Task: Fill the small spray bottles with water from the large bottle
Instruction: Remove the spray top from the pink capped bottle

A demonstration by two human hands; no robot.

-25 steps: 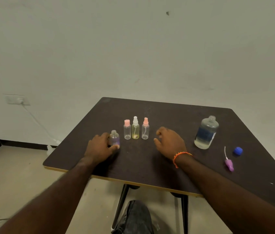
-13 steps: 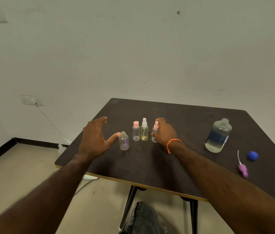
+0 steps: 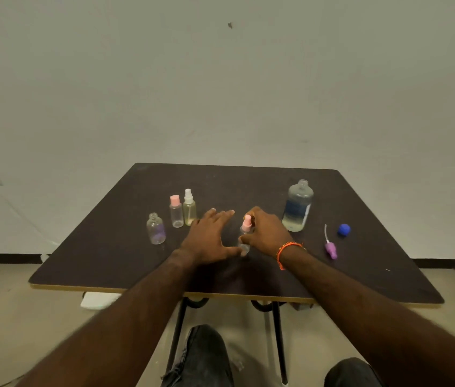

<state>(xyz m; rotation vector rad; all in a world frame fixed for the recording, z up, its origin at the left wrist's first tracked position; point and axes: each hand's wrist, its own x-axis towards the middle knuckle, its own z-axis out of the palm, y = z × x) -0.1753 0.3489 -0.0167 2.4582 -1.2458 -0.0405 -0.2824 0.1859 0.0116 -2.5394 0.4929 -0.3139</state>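
The right hand [image 3: 267, 233] is curled round a small spray bottle with a pink pump top [image 3: 246, 231], holding it upright near the middle of the desk [image 3: 109, 255], towards its near edge. The left hand [image 3: 209, 236] is spread, fingers straight, its thumb reaching the bottle's base.

This bottle looks like thin, light clear plastic, easy to tip, so a grip low on the body while the pump is twisted off seems soundest.

There are four small bottles: the held one, an uncapped one [image 3: 156, 229] towards the left edge, a pink-capped one [image 3: 176, 211] and a yellowish white-topped one [image 3: 189, 207].

One large bottle [image 3: 297, 206] stands open towards the right edge, partly filled and likely heavier. Beside it lie one purple pump [image 3: 331, 248] and one blue cap [image 3: 343, 229].
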